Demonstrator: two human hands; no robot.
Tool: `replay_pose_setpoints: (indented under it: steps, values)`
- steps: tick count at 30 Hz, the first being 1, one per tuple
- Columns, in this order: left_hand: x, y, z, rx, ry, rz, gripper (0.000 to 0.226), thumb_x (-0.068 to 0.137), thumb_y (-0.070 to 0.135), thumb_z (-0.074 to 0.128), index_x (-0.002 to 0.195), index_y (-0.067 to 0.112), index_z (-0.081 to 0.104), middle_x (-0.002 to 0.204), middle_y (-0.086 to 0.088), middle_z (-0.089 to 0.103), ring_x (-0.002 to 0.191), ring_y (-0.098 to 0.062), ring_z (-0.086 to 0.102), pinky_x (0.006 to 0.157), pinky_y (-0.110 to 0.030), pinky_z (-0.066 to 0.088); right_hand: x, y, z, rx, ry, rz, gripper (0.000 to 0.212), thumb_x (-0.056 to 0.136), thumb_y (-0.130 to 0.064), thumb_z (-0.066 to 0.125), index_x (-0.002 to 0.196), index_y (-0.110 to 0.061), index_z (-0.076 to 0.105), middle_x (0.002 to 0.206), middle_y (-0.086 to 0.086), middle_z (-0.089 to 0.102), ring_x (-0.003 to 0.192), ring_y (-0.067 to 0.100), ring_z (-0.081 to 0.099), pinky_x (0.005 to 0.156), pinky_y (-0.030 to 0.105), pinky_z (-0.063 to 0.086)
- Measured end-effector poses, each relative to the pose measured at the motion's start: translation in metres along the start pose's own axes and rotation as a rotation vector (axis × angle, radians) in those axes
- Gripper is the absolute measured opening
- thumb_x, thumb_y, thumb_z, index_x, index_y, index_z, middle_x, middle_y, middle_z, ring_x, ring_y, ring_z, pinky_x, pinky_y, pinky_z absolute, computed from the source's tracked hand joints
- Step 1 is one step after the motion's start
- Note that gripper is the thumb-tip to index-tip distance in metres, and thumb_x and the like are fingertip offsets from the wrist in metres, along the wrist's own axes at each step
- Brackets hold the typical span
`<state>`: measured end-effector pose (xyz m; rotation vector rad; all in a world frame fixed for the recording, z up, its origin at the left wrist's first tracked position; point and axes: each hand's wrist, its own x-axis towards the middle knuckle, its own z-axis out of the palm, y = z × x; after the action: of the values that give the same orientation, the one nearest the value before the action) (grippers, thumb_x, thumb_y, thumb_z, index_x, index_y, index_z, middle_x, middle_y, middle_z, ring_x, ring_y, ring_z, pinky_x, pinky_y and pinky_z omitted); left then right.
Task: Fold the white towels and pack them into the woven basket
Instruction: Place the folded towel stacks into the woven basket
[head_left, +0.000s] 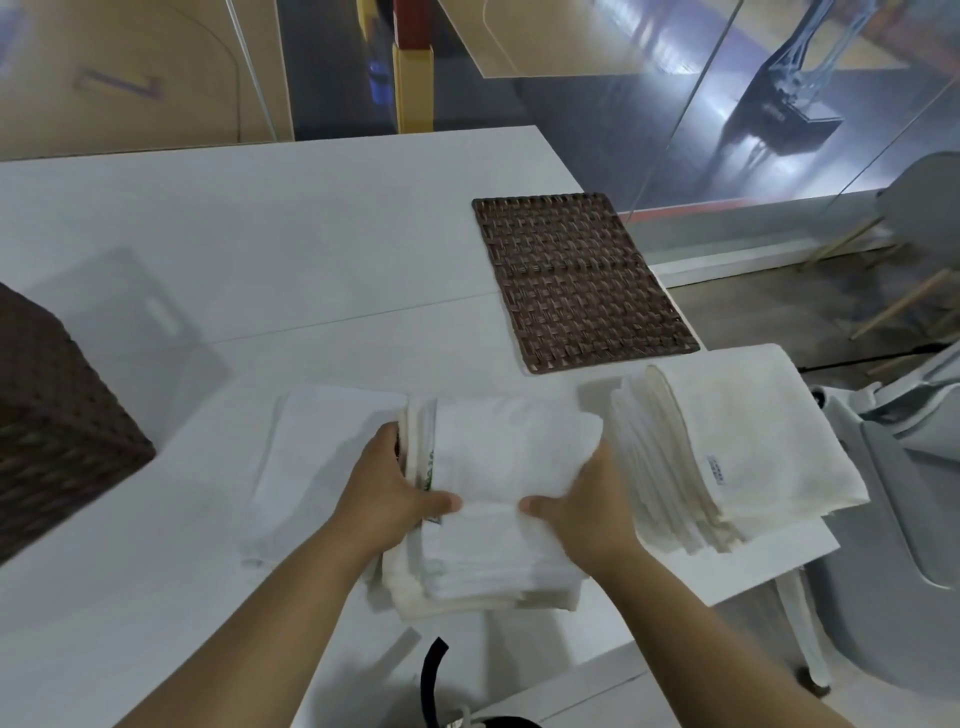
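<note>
A stack of folded white towels (498, 467) sits at the near middle of the white table (260, 234). My left hand (387, 483) grips its left side, thumb on top and fingers tucked under the edge. My right hand (582, 509) grips the right side the same way, thumb pointing inward. A single towel (322, 457) lies flat to the left of the stack. A second pile of white towels (737, 441) lies at the right, reaching the table edge. The dark brown woven basket (57, 431) stands at the far left, partly cut off by the frame.
A flat brown woven lid (582, 280) lies on the table beyond the towels. Grey chairs (914, 499) stand just past the right table edge. A glass partition runs behind the table. A black strap (434, 675) hangs near my body.
</note>
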<state>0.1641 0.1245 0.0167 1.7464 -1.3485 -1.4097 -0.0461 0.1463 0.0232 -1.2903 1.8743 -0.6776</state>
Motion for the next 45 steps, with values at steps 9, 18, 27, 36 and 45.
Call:
replay_pose_setpoints:
  steps: [9,18,27,36,45]
  values:
    - [-0.019,-0.015,0.001,-0.094,-0.005,0.072,0.103,0.04,0.028,0.092,0.125,0.044,0.035,0.131,0.01,0.036,0.121,-0.009,0.043,0.092,-0.033,0.05,-0.016,0.022,0.007,0.212,0.099,-0.094,0.094,0.057,-0.004,0.088,0.123,-0.031,0.027,0.133,-0.003,0.034,0.11,0.006,0.048,0.08,-0.005,0.034]
    - [-0.021,-0.003,0.006,-0.155,-0.002,0.069,0.072,0.07,0.01,0.081,0.116,0.035,0.03,0.109,0.022,0.048,0.094,0.009,0.053,0.07,-0.012,0.045,-0.011,0.018,-0.002,0.148,-0.061,-0.024,0.09,0.065,-0.025,0.084,0.13,-0.016,0.022,0.111,-0.02,0.046,0.099,-0.001,0.052,0.088,0.027,0.046]
    - [-0.008,0.005,0.003,-0.01,0.001,-0.187,0.052,0.075,0.052,0.07,0.112,0.021,0.05,0.1,0.007,0.064,0.084,-0.009,0.062,0.06,-0.023,0.046,-0.003,0.015,-0.003,0.346,-0.285,0.188,0.022,0.081,-0.035,0.071,0.1,-0.024,0.068,0.098,-0.005,0.073,0.095,0.015,0.068,0.091,0.037,0.052]
    - [-0.029,0.023,-0.004,-0.112,-0.068,-0.075,0.056,0.074,0.041,0.075,0.122,0.029,0.048,0.103,0.016,0.066,0.086,-0.001,0.065,0.065,-0.014,0.048,-0.003,0.006,-0.015,0.364,-0.175,0.094,0.028,0.074,-0.037,0.073,0.098,-0.024,0.068,0.092,-0.011,0.074,0.089,0.01,0.069,0.086,0.039,0.055]
    - [-0.057,0.077,-0.061,-0.053,0.279,0.155,0.061,0.079,0.045,0.069,0.125,0.039,0.028,0.096,0.017,0.051,0.079,0.0,0.056,0.059,-0.013,0.039,-0.007,-0.07,-0.023,0.515,-0.191,-0.192,0.035,0.088,-0.013,0.062,0.122,-0.019,0.056,0.111,-0.008,0.068,0.102,0.004,0.064,0.081,0.02,0.051]
